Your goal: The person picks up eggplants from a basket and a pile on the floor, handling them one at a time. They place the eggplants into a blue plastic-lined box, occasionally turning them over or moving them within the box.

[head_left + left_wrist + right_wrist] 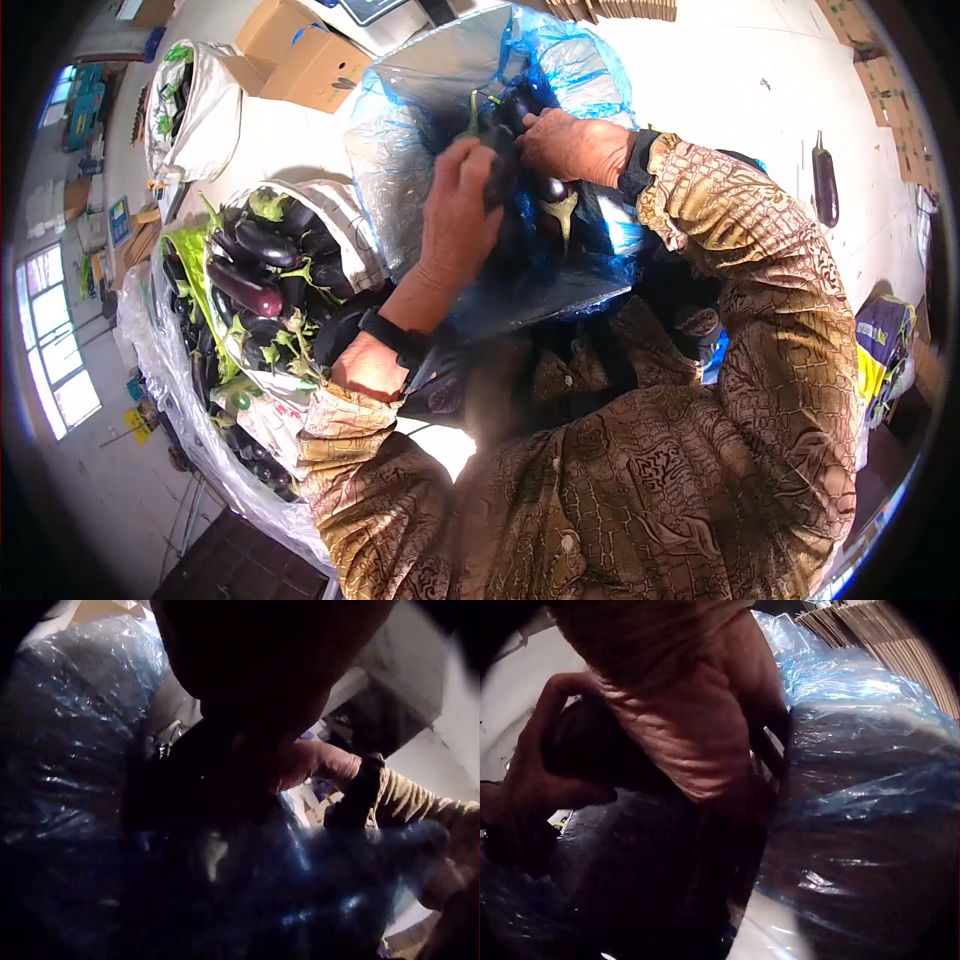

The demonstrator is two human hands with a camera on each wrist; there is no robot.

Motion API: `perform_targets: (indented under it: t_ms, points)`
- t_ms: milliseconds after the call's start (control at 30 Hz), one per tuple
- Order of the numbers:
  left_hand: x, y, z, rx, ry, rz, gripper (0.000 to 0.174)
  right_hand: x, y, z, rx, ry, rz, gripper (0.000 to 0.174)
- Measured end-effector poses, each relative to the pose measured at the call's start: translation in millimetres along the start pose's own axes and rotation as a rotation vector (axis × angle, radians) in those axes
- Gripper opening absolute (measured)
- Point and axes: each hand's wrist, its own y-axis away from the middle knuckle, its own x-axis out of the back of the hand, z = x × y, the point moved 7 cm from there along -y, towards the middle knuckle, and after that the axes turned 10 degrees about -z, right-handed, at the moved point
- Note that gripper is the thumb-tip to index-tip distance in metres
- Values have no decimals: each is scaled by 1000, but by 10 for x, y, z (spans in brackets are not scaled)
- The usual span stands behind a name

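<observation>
My left hand (pixel 458 215) grips a dark purple eggplant (pixel 492 150) over a box lined with blue plastic film (pixel 400 190). The green stem (pixel 474 112) of that eggplant points up toward the far side. In the right wrist view, the left thumb and fingers curl round its dark body (pixel 577 742). My right hand (pixel 575 148) is beside it, inside the box, with its fingers bent over another eggplant (pixel 520 103). Below the right hand lies one more eggplant, its pale green cap (pixel 562 212) toward me. Deep shadow hides most of the box's inside.
To the left stands a large sack (pixel 345 215) full of eggplants (pixel 265 245), with clear plastic sheeting (pixel 175 375) around it. Farther back are another white sack (pixel 205 125) and an open cardboard box (pixel 300 60). A single eggplant (pixel 825 185) lies on the floor at right.
</observation>
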Motion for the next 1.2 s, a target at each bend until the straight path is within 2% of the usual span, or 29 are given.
perform_targets:
  t_ms: [33,100,133,167,233,367,433,467,533,633,667,700,767,833,867,933,967,1033,1067,1100,1167,1200]
  points:
    - [-35,45,-3,0,1,5,72,-2,-4,7,10,-44,-30,21]
    - [-276,165,60,-42,58,-217,71,10,6,13,-6,-89,-23,21]
    - [-396,252,47,-45,-4,-325,70,23,0,38,-24,-136,-15,21]
    - [-433,307,38,-44,-3,-321,70,32,-17,42,-22,-133,-16,21]
    - [-682,459,-159,271,262,-558,67,29,-43,77,-100,-162,-99,22]
    - [-826,439,-304,331,183,-564,78,-7,-73,131,-140,-200,-122,21]
    - [-884,429,-329,458,162,-508,95,56,-43,125,-119,-260,-120,26]
    - [-933,387,-338,461,167,-501,95,90,-25,145,-116,-253,-123,26]
    - [-1131,378,-329,435,124,-641,109,145,22,120,-107,-233,-144,33]
    - [-1142,342,-230,410,71,-655,112,220,29,94,-132,-242,-190,38]
    - [-1105,337,-244,426,94,-674,101,135,-22,135,-82,-246,-107,37]
    - [-1025,310,-204,429,96,-661,101,143,13,160,-79,-234,-107,37]
    - [-901,319,-94,360,-18,-787,86,284,48,176,-42,-365,-42,35]
    - [-348,257,264,253,13,-746,72,323,59,209,31,-418,-29,31]
    - [-70,290,282,295,-3,-722,72,381,88,208,3,-411,-47,34]
    - [621,375,321,243,249,-382,66,534,185,191,17,-513,-12,38]
    - [970,484,226,244,321,-204,57,660,248,161,6,-525,-12,38]
    - [1424,980,-245,566,544,-21,49,808,351,143,17,-518,44,38]
    - [1540,1295,-546,640,591,112,46,825,361,132,52,-556,80,38]
    - [1563,1652,-892,705,642,244,43,883,393,109,36,-566,71,38]
    - [1547,2367,-1457,899,651,461,40,989,437,34,133,-536,182,38]
    - [1461,2823,-1854,960,554,542,41,1038,440,-15,95,-560,124,37]
